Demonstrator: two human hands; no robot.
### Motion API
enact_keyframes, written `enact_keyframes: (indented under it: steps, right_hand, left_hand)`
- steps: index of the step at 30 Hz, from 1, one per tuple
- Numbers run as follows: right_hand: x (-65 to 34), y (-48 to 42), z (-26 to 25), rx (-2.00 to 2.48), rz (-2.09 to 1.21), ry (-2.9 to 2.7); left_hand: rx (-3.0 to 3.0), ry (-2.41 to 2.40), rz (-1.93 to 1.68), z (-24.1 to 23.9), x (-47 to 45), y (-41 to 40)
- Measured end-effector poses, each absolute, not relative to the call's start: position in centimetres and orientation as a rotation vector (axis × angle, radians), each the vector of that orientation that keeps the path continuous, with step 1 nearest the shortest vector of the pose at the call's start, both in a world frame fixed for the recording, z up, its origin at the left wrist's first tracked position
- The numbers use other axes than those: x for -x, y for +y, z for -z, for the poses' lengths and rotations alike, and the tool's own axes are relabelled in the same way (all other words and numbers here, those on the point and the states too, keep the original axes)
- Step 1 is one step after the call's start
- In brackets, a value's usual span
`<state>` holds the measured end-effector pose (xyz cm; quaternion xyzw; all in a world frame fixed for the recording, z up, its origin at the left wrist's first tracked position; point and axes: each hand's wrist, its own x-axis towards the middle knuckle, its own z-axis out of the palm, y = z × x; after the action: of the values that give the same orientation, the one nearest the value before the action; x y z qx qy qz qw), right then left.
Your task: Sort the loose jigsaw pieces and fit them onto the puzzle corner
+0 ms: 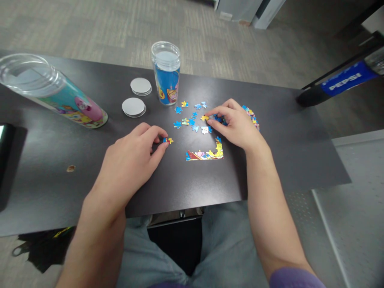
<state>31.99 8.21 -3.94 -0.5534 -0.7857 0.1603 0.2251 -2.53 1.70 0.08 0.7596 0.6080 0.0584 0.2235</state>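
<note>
On a dark tabletop (pixel 270 168), my left hand (pixel 132 162) pinches a small blue-and-yellow puzzle piece (pixel 168 140) between thumb and forefinger. My right hand (pixel 237 124) lies over the scattered pieces, and its fingertips pinch a yellow piece (pixel 204 118). Several loose blue pieces (pixel 192 120) lie between the hands. A joined L-shaped strip of puzzle (pixel 207 153) sits just below my right hand. More pieces (pixel 253 118) are heaped behind my right hand, partly hidden by it.
An upright clear puzzle tube (pixel 166 74) stands at the back without its lid. A second tube (pixel 57 94) lies on its side at the left. Two round grey lids (pixel 136 97) rest beside them. A black object (pixel 4 144) at the left edge, a Pepsi bottle (pixel 348 80) at far right.
</note>
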Motion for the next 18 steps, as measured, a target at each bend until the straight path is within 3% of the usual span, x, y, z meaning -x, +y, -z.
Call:
enact_keyframes:
  steps: [18]
  right_hand:
    - [-31.57,8.13,3.04,1.554,-0.472,-2.061]
  left_hand:
    - [-2.092,1.681,-0.178,-0.32,2.42,1.67]
